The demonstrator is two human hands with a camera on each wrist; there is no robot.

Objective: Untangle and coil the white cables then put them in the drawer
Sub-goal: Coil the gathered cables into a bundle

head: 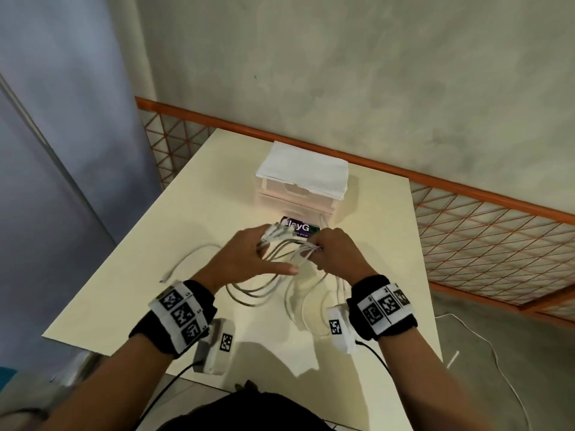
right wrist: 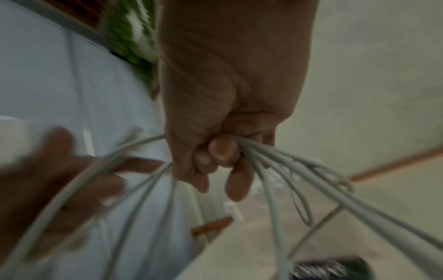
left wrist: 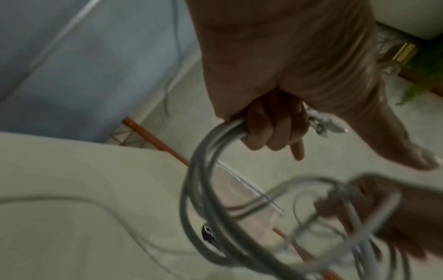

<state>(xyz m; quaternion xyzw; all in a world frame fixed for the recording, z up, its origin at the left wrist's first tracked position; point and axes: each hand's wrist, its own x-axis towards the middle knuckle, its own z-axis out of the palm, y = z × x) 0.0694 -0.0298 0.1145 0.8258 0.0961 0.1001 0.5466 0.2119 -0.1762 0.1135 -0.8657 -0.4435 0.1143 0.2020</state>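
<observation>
Both hands are working above the surface point(head: 130, 293): the left hand point(head: 245, 256) is gripping a bundle of the white cables point(head: 264, 287), the right hand point(head: 337, 253) is pinching several strands, loops hanging between. Untangling seems underway; next, separating one cable for coiling, with the drawer unit point(head: 298, 194) just beyond

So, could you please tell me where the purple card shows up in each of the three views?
Head: the purple card lies on the table before the drawer unit, just beyond both hands.
Left wrist: only a dark sliver shows behind the cables, low centre.
Right wrist: blurred, at the bottom right corner.
Shared landmark: the orange rail.
</observation>
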